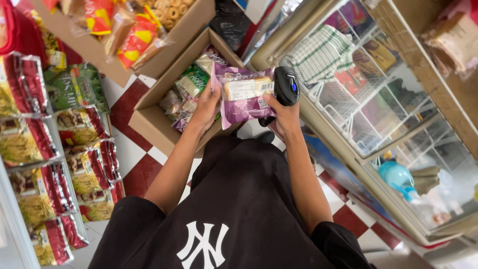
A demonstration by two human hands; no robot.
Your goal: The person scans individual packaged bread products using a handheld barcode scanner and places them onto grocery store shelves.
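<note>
Gripping the purple snack packet (244, 97) by its left edge above the open carton (154, 122), the left hand (206, 107) could let it sag; the right hand (284, 117), clasping the black scanner (286, 85) at the packet's right, may then misread the crinkled label.

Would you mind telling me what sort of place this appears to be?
Probably a small grocery shop: a glass-topped chest freezer, racks of packaged snacks, and a handheld barcode scanner beside a purple snack packet.
</note>
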